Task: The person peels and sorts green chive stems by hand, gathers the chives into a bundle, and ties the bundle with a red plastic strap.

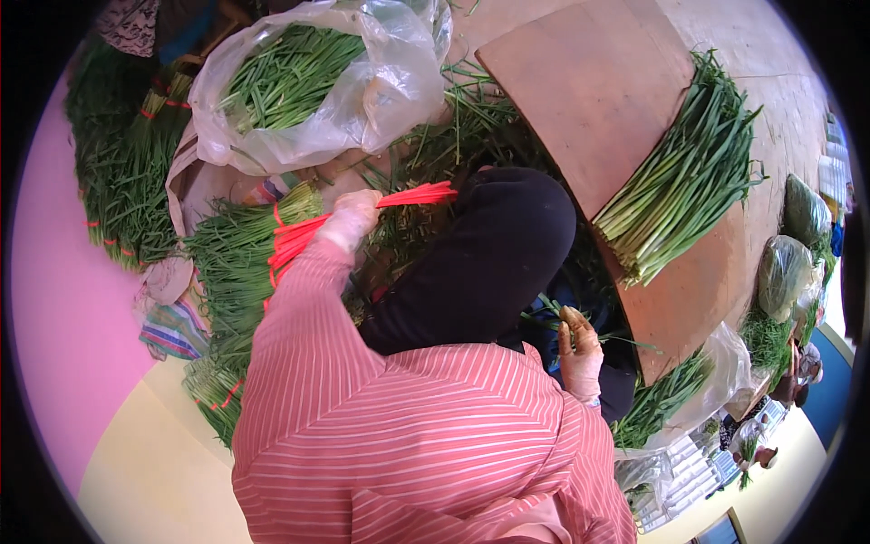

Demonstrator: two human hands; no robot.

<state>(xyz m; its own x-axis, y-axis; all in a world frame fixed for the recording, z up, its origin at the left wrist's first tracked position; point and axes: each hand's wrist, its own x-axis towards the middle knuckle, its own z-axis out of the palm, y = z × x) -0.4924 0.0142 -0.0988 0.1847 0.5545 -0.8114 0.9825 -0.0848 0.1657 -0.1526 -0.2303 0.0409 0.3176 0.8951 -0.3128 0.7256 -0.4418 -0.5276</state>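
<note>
My left hand (355,214), thinly gloved, is closed around a bundle of red ties (296,241) whose ends stick out on both sides. Beside it lies a pile of green leafy stalks (234,272), some bound with red bands. My right hand (582,350), with brown-stained fingertips, is by my lap at a few loose green stems (549,311); whether it grips them is unclear. A loose heap of long green stalks with pale ends (680,177) lies across a brown board (591,88) at the right.
An open clear plastic bag (401,75) of stalks stands ahead to the left. More bound bundles (136,156) lie by the pink wall. Loose trimmings (462,136) cover the floor before me. Filled bags (785,272) and a co-worker (751,442) are at the far right.
</note>
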